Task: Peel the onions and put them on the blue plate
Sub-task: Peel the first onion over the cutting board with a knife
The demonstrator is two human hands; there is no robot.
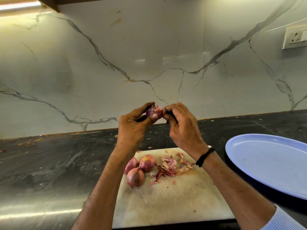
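Note:
My left hand (134,128) grips a small purple onion (155,110), raised above the counter in front of the marble wall. My right hand (181,125) pinches the onion's skin at its right side with curled fingers. Three unpeeled onions (141,168) lie together on the white cutting board (166,201) below my arms. A heap of loose onion skins (171,166) lies beside them on the board. The blue plate (269,161) sits on the counter at the right and holds nothing.
The dark stone counter (49,163) stretches left, with scattered skin flakes near the wall. A marble backsplash stands behind. A wall socket (294,38) is at the upper right.

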